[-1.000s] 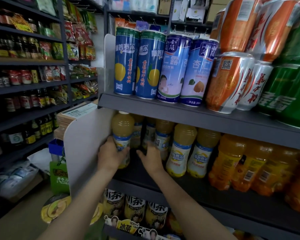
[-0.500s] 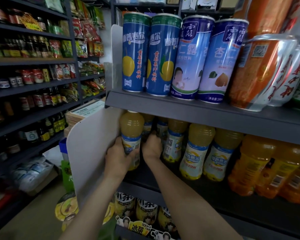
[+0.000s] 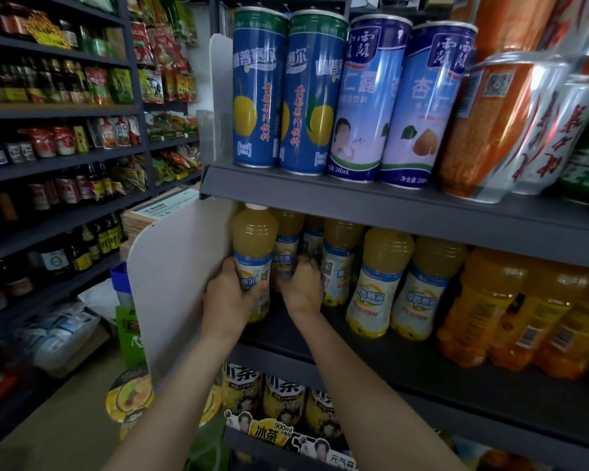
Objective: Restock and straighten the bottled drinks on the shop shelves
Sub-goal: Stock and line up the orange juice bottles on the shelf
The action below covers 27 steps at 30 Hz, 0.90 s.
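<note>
- The left hand (image 3: 228, 297) gripped the front pear-juice bottle (image 3: 253, 256) at the left end of the middle shelf (image 3: 422, 362), beside the white divider (image 3: 174, 283).
- The right hand (image 3: 303, 287) curled round the bottle behind it (image 3: 286, 246).
- By the look of it, straightening was midway: the neighbouring bottles stood unevenly, some farther forward.
- The almond-drink can (image 3: 364, 100) read "240mL"; the iced-tea bottles' sign (image 3: 272, 431) below read "900ml".

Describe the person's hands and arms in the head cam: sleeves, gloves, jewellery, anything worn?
Both hands are bare: no gloves on the left hand or the right hand. Both forearms are uncovered right down to the bottom edge of the frame, so no sleeve shows. No watch, bracelet or band is visible at either wrist, and no ring can be made out on the fingers that show.
</note>
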Each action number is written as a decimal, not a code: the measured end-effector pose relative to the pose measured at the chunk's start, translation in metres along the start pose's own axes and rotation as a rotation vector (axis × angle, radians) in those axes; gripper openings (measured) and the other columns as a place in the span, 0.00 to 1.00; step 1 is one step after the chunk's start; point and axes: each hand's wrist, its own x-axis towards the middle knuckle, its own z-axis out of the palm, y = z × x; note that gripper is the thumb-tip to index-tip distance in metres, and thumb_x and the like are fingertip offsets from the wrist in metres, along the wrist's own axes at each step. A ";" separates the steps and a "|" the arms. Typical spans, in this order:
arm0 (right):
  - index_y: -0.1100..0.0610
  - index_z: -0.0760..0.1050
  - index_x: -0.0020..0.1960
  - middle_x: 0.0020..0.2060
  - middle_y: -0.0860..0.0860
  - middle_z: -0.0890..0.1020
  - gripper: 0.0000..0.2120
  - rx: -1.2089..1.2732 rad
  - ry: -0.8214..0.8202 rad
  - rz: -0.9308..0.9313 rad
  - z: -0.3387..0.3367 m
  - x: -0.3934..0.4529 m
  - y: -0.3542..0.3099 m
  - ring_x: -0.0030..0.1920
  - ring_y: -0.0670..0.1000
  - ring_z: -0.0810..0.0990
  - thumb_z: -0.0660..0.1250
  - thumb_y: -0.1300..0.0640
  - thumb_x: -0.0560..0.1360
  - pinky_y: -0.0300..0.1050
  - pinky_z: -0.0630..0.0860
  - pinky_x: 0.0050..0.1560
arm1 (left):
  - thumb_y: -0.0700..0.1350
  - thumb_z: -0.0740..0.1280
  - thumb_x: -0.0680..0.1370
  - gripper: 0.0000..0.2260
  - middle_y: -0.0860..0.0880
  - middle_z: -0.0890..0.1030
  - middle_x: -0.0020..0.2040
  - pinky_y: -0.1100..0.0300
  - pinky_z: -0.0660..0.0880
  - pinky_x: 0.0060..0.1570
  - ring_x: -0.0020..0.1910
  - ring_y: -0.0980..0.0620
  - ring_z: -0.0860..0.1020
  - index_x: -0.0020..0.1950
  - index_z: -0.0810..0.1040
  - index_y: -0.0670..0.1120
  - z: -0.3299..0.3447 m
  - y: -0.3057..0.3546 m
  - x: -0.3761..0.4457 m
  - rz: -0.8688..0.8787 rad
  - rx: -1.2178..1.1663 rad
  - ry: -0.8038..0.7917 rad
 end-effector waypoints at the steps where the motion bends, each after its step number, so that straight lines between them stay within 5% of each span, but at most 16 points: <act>1: 0.61 0.69 0.64 0.63 0.57 0.72 0.23 -0.003 0.005 0.008 0.001 0.000 -0.002 0.61 0.58 0.74 0.69 0.53 0.73 0.51 0.74 0.57 | 0.42 0.72 0.72 0.22 0.42 0.78 0.60 0.55 0.73 0.55 0.58 0.45 0.77 0.63 0.70 0.40 0.000 0.000 0.000 0.002 -0.003 -0.001; 8: 0.60 0.62 0.68 0.66 0.56 0.68 0.28 -0.095 -0.014 -0.027 -0.008 -0.006 -0.005 0.64 0.58 0.71 0.68 0.52 0.73 0.52 0.72 0.58 | 0.41 0.71 0.73 0.22 0.42 0.77 0.61 0.57 0.71 0.56 0.60 0.45 0.75 0.64 0.69 0.40 0.001 0.001 0.005 -0.021 -0.055 -0.067; 15: 0.61 0.64 0.66 0.63 0.57 0.65 0.26 -0.070 0.182 -0.209 -0.031 -0.062 0.020 0.64 0.54 0.67 0.70 0.56 0.73 0.41 0.67 0.63 | 0.39 0.70 0.73 0.22 0.43 0.76 0.62 0.61 0.68 0.54 0.61 0.48 0.74 0.65 0.68 0.41 0.013 0.005 0.017 -0.092 -0.183 -0.179; 21: 0.62 0.58 0.70 0.66 0.58 0.59 0.31 -0.053 0.124 -0.135 -0.034 -0.061 0.022 0.68 0.55 0.61 0.69 0.59 0.73 0.40 0.62 0.67 | 0.39 0.72 0.71 0.24 0.44 0.77 0.60 0.60 0.70 0.54 0.59 0.47 0.75 0.65 0.69 0.42 0.027 0.002 -0.004 -0.080 -0.176 -0.002; 27: 0.67 0.53 0.72 0.69 0.64 0.58 0.38 -0.116 0.280 -0.106 -0.030 -0.055 0.017 0.70 0.61 0.59 0.71 0.61 0.71 0.50 0.59 0.71 | 0.41 0.73 0.70 0.25 0.45 0.78 0.60 0.60 0.71 0.54 0.58 0.49 0.76 0.65 0.69 0.43 0.022 -0.001 0.001 -0.073 -0.171 -0.072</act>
